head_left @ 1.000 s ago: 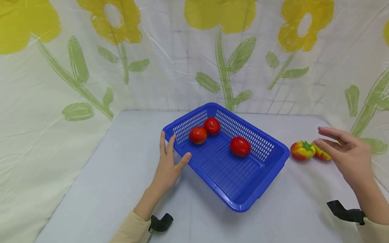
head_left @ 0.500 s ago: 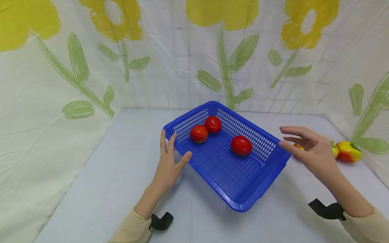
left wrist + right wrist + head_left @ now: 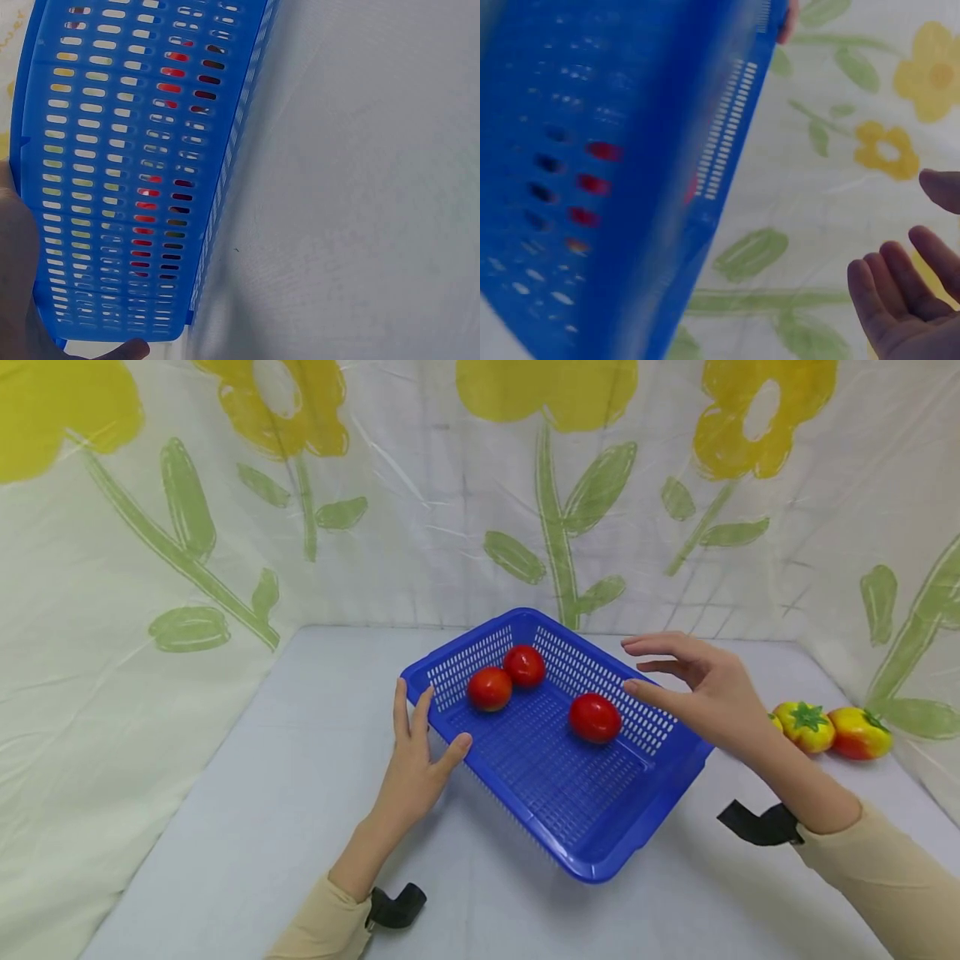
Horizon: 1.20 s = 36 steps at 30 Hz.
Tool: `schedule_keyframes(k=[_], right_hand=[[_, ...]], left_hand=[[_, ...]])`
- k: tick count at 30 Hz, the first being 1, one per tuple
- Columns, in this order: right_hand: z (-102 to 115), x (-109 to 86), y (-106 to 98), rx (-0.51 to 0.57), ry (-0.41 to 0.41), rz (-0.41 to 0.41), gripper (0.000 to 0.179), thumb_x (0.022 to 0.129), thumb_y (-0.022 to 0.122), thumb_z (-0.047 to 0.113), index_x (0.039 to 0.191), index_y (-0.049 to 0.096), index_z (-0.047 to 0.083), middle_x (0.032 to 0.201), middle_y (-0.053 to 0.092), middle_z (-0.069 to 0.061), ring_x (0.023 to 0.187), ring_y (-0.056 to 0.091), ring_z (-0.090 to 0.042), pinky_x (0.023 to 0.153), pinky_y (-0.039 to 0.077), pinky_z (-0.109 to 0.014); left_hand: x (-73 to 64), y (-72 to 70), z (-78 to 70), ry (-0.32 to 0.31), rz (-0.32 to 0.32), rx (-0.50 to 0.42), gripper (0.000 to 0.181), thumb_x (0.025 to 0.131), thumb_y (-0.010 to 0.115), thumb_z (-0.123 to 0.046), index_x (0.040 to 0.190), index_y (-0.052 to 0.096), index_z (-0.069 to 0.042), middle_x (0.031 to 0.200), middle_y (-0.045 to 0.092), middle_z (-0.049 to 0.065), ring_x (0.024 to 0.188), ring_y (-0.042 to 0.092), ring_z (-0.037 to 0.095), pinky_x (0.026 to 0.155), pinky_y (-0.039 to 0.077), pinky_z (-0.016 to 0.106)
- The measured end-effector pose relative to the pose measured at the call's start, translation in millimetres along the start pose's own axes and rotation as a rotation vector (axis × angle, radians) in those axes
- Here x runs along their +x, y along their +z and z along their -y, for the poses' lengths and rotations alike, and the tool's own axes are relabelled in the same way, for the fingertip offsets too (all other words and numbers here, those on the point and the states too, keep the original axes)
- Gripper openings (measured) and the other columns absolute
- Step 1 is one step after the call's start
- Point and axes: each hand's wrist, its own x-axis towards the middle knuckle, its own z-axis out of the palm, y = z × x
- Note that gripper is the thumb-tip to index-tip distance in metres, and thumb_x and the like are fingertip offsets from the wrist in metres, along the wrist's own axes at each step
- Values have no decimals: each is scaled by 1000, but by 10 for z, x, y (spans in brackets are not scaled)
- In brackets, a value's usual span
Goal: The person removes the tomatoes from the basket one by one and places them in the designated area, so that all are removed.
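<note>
A blue plastic basket (image 3: pixel 525 814) with slotted walls stands slantwise on the table. Inside it lie three smooth red tomato-like fruits: two side by side at the far left, one of them a red fruit (image 3: pixel 490 689), and another red fruit (image 3: pixel 595 718) nearer the right wall. My left hand (image 3: pixel 408 777) spreads its nearly straight fingers at the basket's left corner, touching the rim. Over the basket's right side hovers my right hand (image 3: pixel 701 697), its fingers gently bent, thumb apart and nothing held. In the right wrist view, that hand's palm and fingers (image 3: pixel 904 285) show beside the basket wall.
Right of the basket sit several yellow-and-red fruits, among them one yellow fruit with a green leafy top (image 3: pixel 806 727) and another yellow-and-red fruit (image 3: pixel 860 733). My right forearm partly covers the leftmost. A white flower-printed curtain (image 3: pixel 420 527) rises behind the pale table (image 3: pixel 285 793).
My right hand has swept left, from over the yellow-and-red fruits to above the basket's right side, uncovering those fruits. My left hand and the basket have stayed in place.
</note>
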Motion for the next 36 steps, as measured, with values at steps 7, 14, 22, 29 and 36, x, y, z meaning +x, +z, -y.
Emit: schedule_keyframes(k=[7,14,22,29,36], right_hand=[[105,425,129,39,-61,82,43,84,77,1,124,68,10,122,64,1,112,59,-17,89,50,-24],[23,788,343,90,-133,177,40,81,80,1,119,70,6,116,67,-2,108,60,-15,88,52,-29],[-152,972,707,101,-111,297,36,83,80,11,117,70,5,114,68,-4,108,61,-18,92,50,-44],[-250,1005,977,42,-48,377,40,83,81,19,120,70,7,115,68,-4,107,62,-24,87,53,-41],[-296,1097,1053,74,12,409,41,83,82,21,119,70,7,112,68,-4,106,63,-28,88,53,-39]], left_hand=[[2,-6,-13,-8,6,-3,88,93,58,-58,159,13,-22,160,-22,-6,144,19,37,102,34,59],[2,-5,-9,-13,12,-4,88,93,58,-58,159,11,-23,160,-23,-6,144,18,37,103,33,59],[10,-1,-7,-12,9,4,88,92,57,-58,159,12,-24,160,-23,-6,144,20,38,102,34,59],[10,-2,-8,-15,16,4,89,92,57,-59,159,11,-24,160,-23,-6,144,19,37,103,33,59],[7,-13,-8,-19,17,3,89,92,57,-59,159,10,-25,160,-24,-7,143,21,38,102,34,60]])
